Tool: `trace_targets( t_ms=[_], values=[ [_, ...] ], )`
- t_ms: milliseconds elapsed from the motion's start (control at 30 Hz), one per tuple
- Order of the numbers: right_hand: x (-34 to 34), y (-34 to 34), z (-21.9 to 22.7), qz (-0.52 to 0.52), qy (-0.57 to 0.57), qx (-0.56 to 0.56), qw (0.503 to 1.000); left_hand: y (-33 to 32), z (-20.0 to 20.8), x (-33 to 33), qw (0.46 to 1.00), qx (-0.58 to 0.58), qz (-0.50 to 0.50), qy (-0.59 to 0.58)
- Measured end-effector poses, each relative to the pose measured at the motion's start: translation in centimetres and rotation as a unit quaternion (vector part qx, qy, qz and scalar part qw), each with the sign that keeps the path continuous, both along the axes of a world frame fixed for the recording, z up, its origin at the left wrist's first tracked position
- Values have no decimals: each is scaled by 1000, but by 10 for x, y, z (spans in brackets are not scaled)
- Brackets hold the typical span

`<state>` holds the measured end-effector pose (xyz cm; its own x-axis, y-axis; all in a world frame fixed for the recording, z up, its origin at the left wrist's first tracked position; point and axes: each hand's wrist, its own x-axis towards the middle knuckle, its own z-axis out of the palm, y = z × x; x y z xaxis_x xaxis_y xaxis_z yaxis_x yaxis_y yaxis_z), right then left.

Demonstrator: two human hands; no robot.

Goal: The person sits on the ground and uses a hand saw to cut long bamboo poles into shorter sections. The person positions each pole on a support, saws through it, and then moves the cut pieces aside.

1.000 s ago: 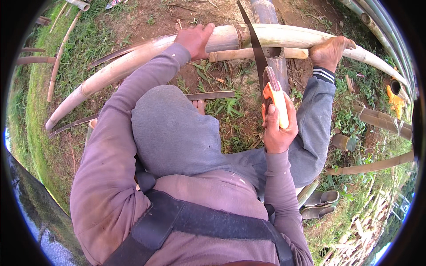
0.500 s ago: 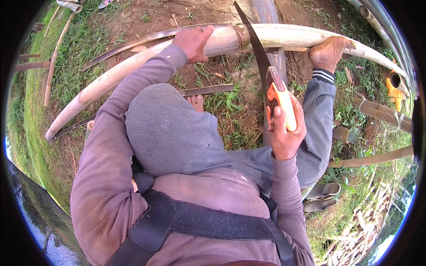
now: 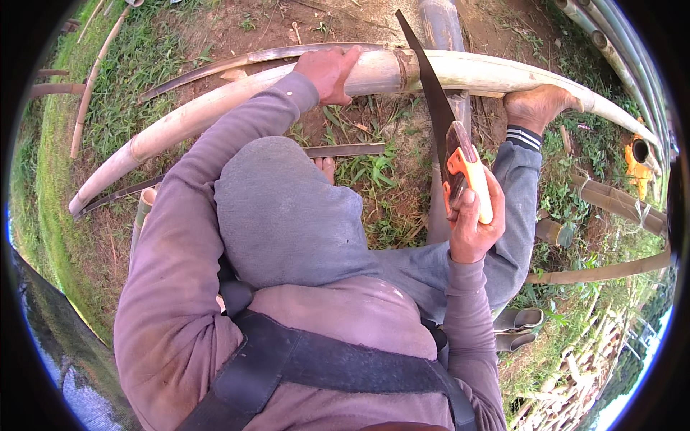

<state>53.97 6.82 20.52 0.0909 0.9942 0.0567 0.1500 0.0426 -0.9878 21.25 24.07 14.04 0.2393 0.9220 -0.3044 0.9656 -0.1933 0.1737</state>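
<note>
A long, pale bamboo pole (image 3: 460, 70) lies crosswise in front of me, its ends bent by the lens. My left hand (image 3: 330, 74) is wrapped over it left of its middle, thumb on the near side. In my right hand (image 3: 478, 228) is a handsaw (image 3: 434, 97) with a dark blade and an orange and white handle. Its blade slants up across the pole, just right of a brownish joint ring; whether the teeth touch the bamboo I cannot tell. My bare right foot (image 3: 537, 106) presses on the pole farther right.
Beneath the pole runs a thicker grey pole (image 3: 442, 29), pointing away from me. A split bamboo strip (image 3: 237, 63) lies behind on the left. Several long poles (image 3: 625, 57) are stacked at far right. A pair of shoes (image 3: 519, 320) and a heap of bamboo scraps (image 3: 568, 381) lie at lower right.
The whole view has shifted slightly, so pole, saw and both hands appear a little lower and farther right. Both grips are unchanged.
</note>
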Motion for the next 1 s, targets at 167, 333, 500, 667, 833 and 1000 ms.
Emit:
trace_targets(
  t_ms=[167, 333, 500, 667, 833, 1000],
  values=[
    [-2, -11, -4, -25, 18, 8, 1000, -1, -3, -5, 999, 35, -10, -16],
    [-2, 9, 13, -3, 71, 48, 996, 14, 33, -14, 996, 82, -17, 24],
    [-2, 53, -20, -29, 37, 91, 995, 70, 57, -25, 991, 120, -28, 45],
    [-11, 83, -79, -15, -10, 108, 994, 107, 23, -33, 996, 63, -4, 66],
    [-10, 78, -126, 1, -8, 82, 997, 116, 18, -27, 997, 13, 8, 75],
    [-20, 75, -86, -10, -27, 122, 992, 93, -15, -19, 975, 201, 1, 100]
  ],
)
